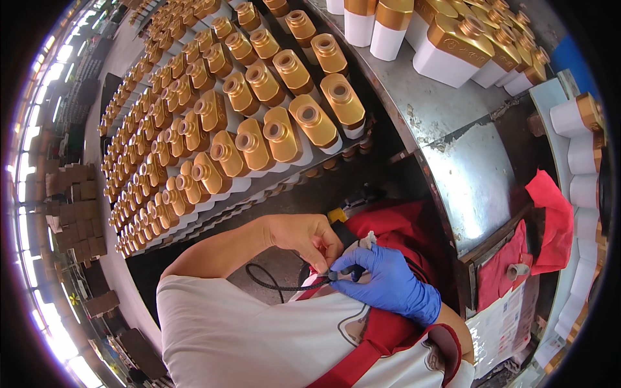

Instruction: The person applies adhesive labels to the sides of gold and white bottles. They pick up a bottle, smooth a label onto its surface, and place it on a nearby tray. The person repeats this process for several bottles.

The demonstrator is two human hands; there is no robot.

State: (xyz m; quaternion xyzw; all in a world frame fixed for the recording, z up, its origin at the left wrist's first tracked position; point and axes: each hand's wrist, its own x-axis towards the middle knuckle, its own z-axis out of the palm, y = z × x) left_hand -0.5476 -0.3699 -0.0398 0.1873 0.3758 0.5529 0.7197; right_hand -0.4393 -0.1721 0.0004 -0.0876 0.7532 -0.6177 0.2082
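Observation:
My bare left hand (pixel 303 237) is held close in front of my chest, its thumb and fingers pinched together. What lies between those fingertips is too small to make out. Right beside it, my right hand (pixel 396 284) in a blue glove closes on a black cord (pixel 279 287) with a small dark fitting (pixel 349 271). The cord hangs in a loop to the left of the glove, over my white shirt (pixel 259 330) and red apron strap (pixel 362 354). The two hands nearly touch.
Rows of gold-and-white bottles (pixel 275 131) fill a rack ahead and left. A metal bench (pixel 469 174) runs along the right, with more bottles (pixel 453 48) at its far end. Red cloths (pixel 553 223) hang at right, near shelved bottles (pixel 580 155). Cardboard boxes (pixel 77 213) are stacked far left.

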